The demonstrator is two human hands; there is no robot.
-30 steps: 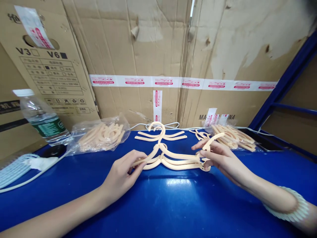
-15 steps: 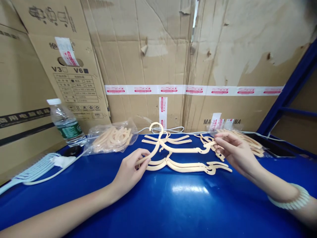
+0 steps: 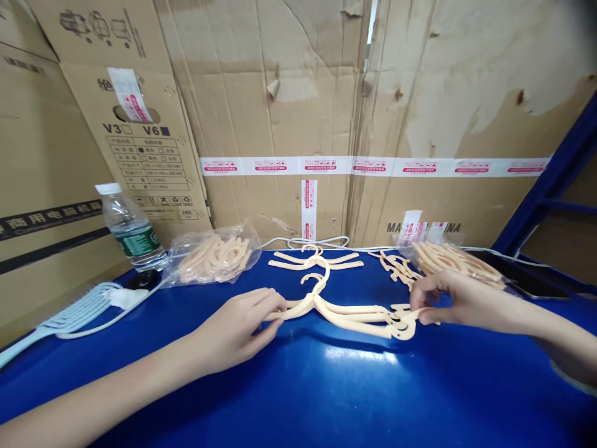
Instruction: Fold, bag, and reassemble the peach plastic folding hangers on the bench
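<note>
A cream plastic clothes hanger (image 3: 345, 318) is tilted low over the blue table, its hook (image 3: 321, 274) pointing up and away from me. My left hand (image 3: 252, 320) is closed round the hanger's left arm. A small curved hook-shaped piece (image 3: 405, 328) sits at the tip of the right arm, and my right hand (image 3: 443, 302) pinches its outer end. Whether that piece is joined to the arm I cannot tell. Just behind the held hanger lies another hanger (image 3: 359, 308), partly covered by it. More hangers (image 3: 338, 264) lie farther back.
Loose cream pieces (image 3: 396, 267) lie at the back right beside a packed bag (image 3: 457, 261) and a dark phone (image 3: 527, 280). At left are a bag of pieces (image 3: 214, 258), a water bottle (image 3: 135, 233), a pale blue hairbrush (image 3: 77, 311) and a cable. Cardboard (image 3: 280, 124) walls the back.
Both hands have lowered the hanger toward me, down over the hanger on the table. The right hand has come down with the hook-shaped piece. My view has shifted slightly.
</note>
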